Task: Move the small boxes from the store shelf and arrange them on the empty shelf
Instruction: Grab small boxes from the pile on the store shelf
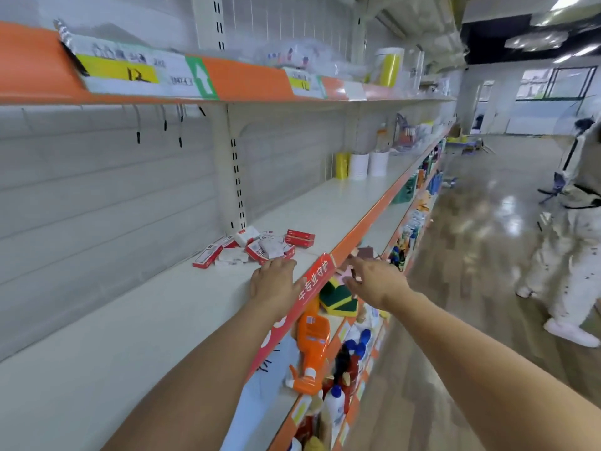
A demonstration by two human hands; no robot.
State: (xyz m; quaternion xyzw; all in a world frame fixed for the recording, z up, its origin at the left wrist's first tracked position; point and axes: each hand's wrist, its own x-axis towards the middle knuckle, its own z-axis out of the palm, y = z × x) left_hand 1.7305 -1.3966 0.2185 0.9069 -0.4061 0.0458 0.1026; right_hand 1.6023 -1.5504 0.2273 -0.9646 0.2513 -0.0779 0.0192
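Observation:
Several small red-and-white boxes (250,249) lie in a loose heap on the white shelf (136,320), near its upright post. A stack of two red boxes (300,238) sits at the heap's right side. My left hand (273,281) reaches over the shelf, fingers extended, its fingertips just short of the nearest box and holding nothing. My right hand (374,281) hovers in front of the shelf's orange edge strip (364,226), fingers spread, empty.
Yellow and white cups (361,166) stand farther along the same shelf. Below it sit an orange bottle (312,346), sponges (335,297) and blue-capped bottles. The upper shelf (227,83) carries price tags. A person in light clothes (566,255) stands in the aisle at right.

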